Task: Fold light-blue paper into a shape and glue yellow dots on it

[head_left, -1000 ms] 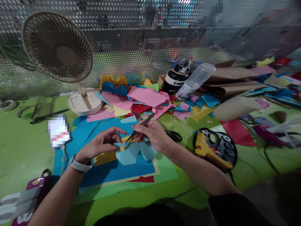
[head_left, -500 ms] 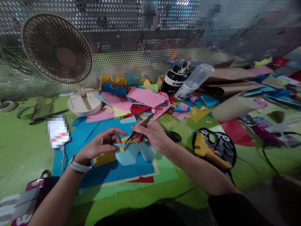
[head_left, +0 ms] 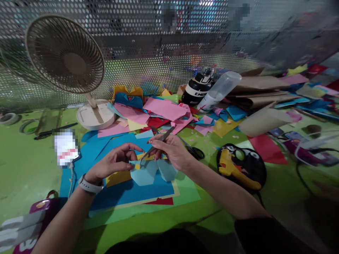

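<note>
While the right hand (head_left: 171, 151) pinches a pair of metal tweezers (head_left: 156, 145) between thumb and fingers, their tips press a small yellow paper scrap (head_left: 137, 166) onto the light blue folded paper piece (head_left: 144, 173). That piece lies on a blue sheet (head_left: 127, 194) at the middle of the green table (head_left: 23, 169). The left hand (head_left: 112, 163), fingers curled and loose, steadies the piece's left edge with its fingertips; black scissors (head_left: 194, 152) lie just beside the right wrist.

Light-blue folded paper piece (head_left: 144, 174) on stacked coloured sheets (head_left: 124, 194), mid-surface. Round beige desk fan (head_left: 66, 54) behind-left. Black scissors (head_left: 194, 152) just right; yellow glue gun (head_left: 235, 169) further right. Black-and-white bottle (head_left: 197, 88) behind, against perforated metal screen (head_left: 159, 53).
</note>
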`<control>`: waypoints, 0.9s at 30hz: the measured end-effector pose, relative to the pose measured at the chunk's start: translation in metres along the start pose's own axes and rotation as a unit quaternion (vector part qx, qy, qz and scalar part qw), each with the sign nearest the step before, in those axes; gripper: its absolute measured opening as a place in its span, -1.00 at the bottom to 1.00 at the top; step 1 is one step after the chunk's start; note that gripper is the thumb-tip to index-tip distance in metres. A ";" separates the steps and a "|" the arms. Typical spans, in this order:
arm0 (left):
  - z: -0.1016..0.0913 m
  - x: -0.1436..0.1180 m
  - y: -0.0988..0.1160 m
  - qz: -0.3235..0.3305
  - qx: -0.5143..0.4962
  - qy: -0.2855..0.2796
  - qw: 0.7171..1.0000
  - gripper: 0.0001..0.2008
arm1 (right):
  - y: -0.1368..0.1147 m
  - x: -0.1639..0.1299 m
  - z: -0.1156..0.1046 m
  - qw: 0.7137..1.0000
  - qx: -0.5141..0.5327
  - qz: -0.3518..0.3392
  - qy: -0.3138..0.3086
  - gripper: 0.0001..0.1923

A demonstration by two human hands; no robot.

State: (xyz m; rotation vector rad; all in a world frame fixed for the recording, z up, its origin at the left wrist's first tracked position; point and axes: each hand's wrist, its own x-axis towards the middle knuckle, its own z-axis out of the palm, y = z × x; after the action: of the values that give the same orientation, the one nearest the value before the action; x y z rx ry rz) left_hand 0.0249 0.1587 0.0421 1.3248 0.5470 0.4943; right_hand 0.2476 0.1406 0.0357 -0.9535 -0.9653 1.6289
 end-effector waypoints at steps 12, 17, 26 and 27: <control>0.000 0.000 -0.002 0.003 -0.004 0.003 1.000 -0.60 | -0.002 -0.002 0.003 1.000 -0.004 -0.020 0.012 -0.68; 0.000 0.000 -0.002 0.001 -0.012 -0.006 1.000 -0.60 | -0.001 -0.001 0.003 1.000 -0.003 -0.021 0.010 -0.68; -0.001 0.000 -0.006 0.001 -0.007 -0.003 1.000 -0.57 | -0.005 -0.003 0.006 1.000 -0.005 -0.018 0.008 -0.66; -0.001 0.000 -0.006 0.003 -0.006 -0.004 1.000 -0.57 | -0.005 -0.003 0.006 1.000 -0.004 -0.018 0.010 -0.66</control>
State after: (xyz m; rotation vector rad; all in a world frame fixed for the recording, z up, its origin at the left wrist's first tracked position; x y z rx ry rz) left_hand 0.0245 0.1589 0.0363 1.3167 0.5336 0.4962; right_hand 0.2446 0.1379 0.0430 -0.9519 -0.9713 1.5841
